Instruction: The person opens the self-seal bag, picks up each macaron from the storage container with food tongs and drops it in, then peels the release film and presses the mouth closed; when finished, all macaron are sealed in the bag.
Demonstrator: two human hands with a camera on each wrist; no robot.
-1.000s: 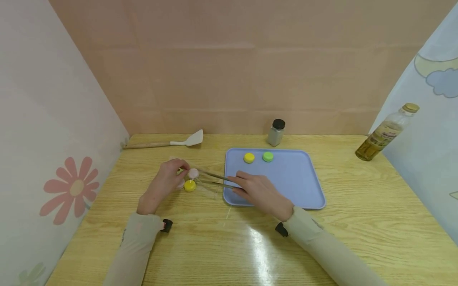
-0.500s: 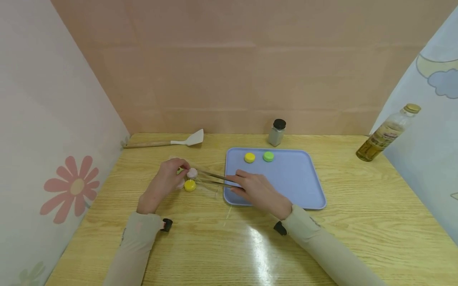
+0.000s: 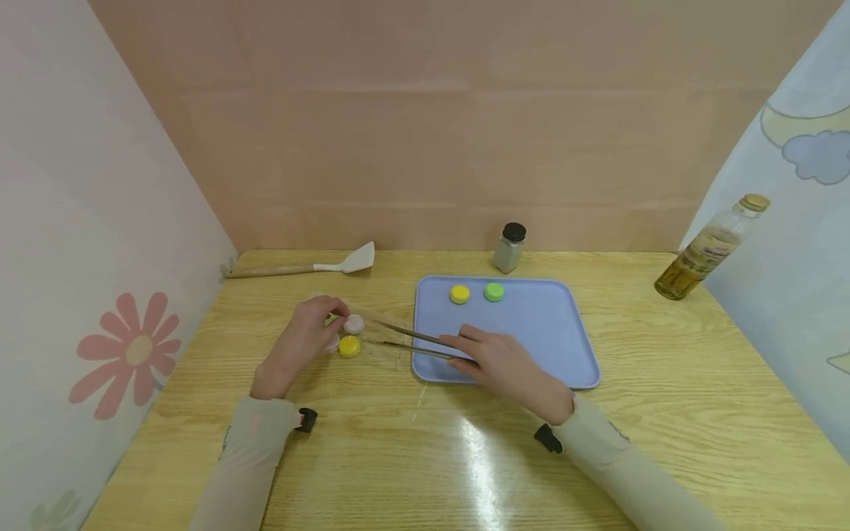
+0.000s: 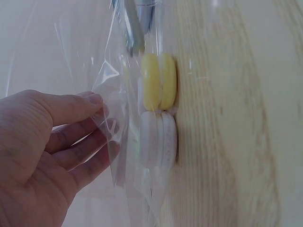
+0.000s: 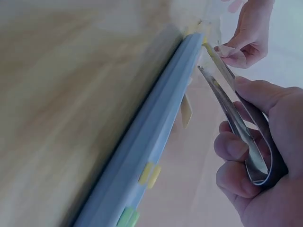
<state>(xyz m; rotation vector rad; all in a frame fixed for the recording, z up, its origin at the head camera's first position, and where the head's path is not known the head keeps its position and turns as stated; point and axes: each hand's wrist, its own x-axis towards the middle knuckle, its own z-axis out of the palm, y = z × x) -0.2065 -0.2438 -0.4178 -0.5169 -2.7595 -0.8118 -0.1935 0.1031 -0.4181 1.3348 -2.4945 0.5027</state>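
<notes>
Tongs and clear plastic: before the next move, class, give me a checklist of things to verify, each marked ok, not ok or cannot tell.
1. Clear plastic held: ok, the left hand pinches it.
2. Tongs held: ok, in the right hand.
3. Tongs open: ok, their tips stand apart.
4. Yellow macaron by the plastic gripped: not ok, it lies near the tips but not between them.
5. Tips inside the plastic: cannot tell, the see-through layers blur the edge.
6. Tray has room: ok, bare surface shows right of its green macaron.
</notes>
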